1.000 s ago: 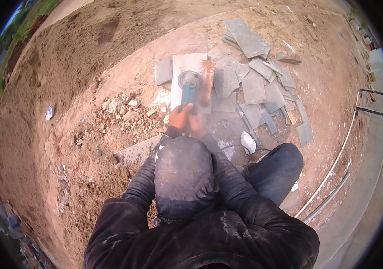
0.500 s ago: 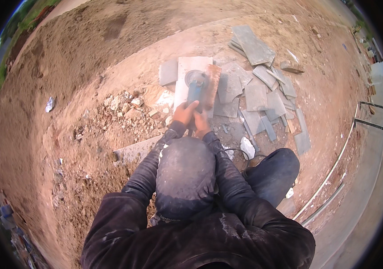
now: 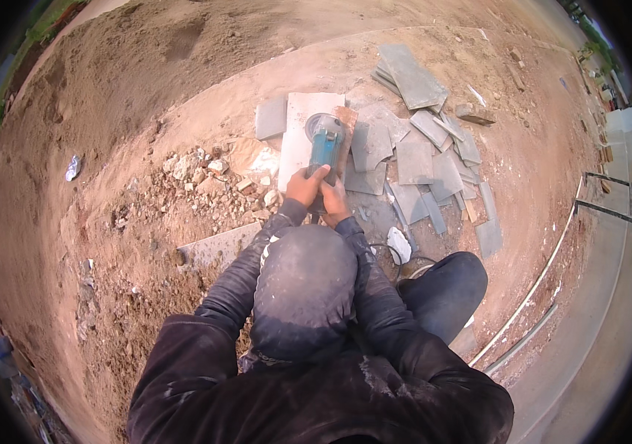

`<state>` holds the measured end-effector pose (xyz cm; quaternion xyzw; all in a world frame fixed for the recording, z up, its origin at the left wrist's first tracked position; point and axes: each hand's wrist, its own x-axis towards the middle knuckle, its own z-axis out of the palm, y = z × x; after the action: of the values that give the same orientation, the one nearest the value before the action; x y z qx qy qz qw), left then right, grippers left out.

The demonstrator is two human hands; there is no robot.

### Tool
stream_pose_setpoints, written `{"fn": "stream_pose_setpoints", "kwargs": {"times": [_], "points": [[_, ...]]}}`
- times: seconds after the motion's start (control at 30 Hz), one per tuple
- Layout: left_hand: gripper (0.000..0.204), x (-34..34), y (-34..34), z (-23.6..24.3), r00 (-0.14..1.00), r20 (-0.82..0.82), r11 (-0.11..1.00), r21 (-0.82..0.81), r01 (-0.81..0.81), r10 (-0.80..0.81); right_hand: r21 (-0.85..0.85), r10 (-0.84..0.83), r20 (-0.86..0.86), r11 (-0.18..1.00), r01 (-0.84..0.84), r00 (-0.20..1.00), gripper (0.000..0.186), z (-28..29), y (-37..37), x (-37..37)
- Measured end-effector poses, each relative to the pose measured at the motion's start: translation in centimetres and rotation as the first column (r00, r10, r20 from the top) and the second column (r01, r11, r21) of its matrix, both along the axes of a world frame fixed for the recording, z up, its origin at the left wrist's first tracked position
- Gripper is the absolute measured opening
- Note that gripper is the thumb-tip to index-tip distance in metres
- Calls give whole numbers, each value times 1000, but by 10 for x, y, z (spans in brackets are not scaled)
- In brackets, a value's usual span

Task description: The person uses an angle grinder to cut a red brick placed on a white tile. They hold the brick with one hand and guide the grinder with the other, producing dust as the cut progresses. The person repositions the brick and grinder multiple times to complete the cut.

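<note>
A blue-green angle grinder (image 3: 324,152) points away from me, its round guard and disc end over a pale slab (image 3: 296,137) on the ground. My left hand (image 3: 303,187) is wrapped round the grinder's body from the left. On the right side, my right hand (image 3: 335,200) grips its rear part, close against the left. A reddish-brown strip (image 3: 346,129) runs along the slab's right edge. Whether the disc touches the slab cannot be made out. Just left of the slab lies a grey tile (image 3: 271,118).
Many loose grey tiles (image 3: 414,161) lie scattered and overlapping to the right, with a stack (image 3: 414,78) farther back. Rubble stones (image 3: 199,169) spread at the left. A dark cable (image 3: 388,248) loops near my bent right knee (image 3: 449,292), beside a white lump (image 3: 399,244).
Dust that blurred the grinder and slab has thinned, so both show more sharply. Both hands keep the same grip; the whole scene has shifted slightly left in view.
</note>
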<state>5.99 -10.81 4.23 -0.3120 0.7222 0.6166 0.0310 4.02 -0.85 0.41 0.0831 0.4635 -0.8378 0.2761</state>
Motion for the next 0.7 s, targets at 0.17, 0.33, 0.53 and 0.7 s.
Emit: {"fn": "stream_pose_setpoints", "kwargs": {"times": [0.17, 0.33, 0.53, 0.7], "points": [[68, 6, 8, 13, 992, -127, 995, 95, -3, 15, 37, 41, -53, 999, -39, 998, 34, 17, 9, -6], [81, 26, 25, 4, 979, -197, 994, 84, 75, -57, 33, 19, -89, 999, -17, 996, 33, 27, 32, -18], [97, 44, 30, -37, 997, -70, 981, -196, 3, -17, 77, 0, -53, 997, 4, 999, 32, 46, 73, -25], [121, -14, 68, -47, 971, -229, 748, -632, -202, 69, 60, -73, -47, 995, 76, 996, 30, 39, 98, -32]]}}
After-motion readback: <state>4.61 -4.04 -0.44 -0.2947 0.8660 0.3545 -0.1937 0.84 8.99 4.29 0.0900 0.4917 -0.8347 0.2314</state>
